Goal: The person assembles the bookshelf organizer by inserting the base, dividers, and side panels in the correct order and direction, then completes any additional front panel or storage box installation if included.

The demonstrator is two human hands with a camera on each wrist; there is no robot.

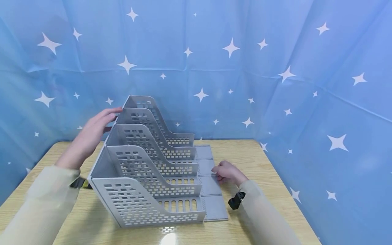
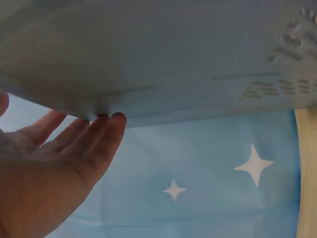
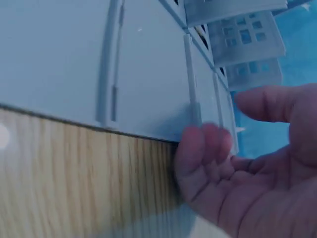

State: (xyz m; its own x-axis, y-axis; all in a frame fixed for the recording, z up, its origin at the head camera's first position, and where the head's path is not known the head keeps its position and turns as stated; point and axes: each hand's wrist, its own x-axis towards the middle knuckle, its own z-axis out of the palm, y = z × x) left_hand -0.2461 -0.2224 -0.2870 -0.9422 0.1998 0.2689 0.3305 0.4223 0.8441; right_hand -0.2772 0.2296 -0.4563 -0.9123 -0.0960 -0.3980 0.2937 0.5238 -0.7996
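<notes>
A grey plastic file organizer [image 1: 153, 190] with several upright, slotted dividers stands on the table. Flat front panels [image 1: 212, 207] fold out from its right side and lie low over the tabletop. My left hand [image 1: 92, 136] is at the tall back of the organizer, and in the left wrist view its extended fingertips [image 2: 118, 119] touch the grey back wall [image 2: 163, 64]. On the other side, my right hand [image 1: 229, 173] is at the outer edge of the flat panels. In the right wrist view its fingers [image 3: 190, 148] bend loosely against that edge, the thumb apart.
The wooden table [image 1: 254, 224] carries the organizer, with its far edge close to a blue curtain [image 1: 214, 88] printed with white stars. The curtain also runs along both sides.
</notes>
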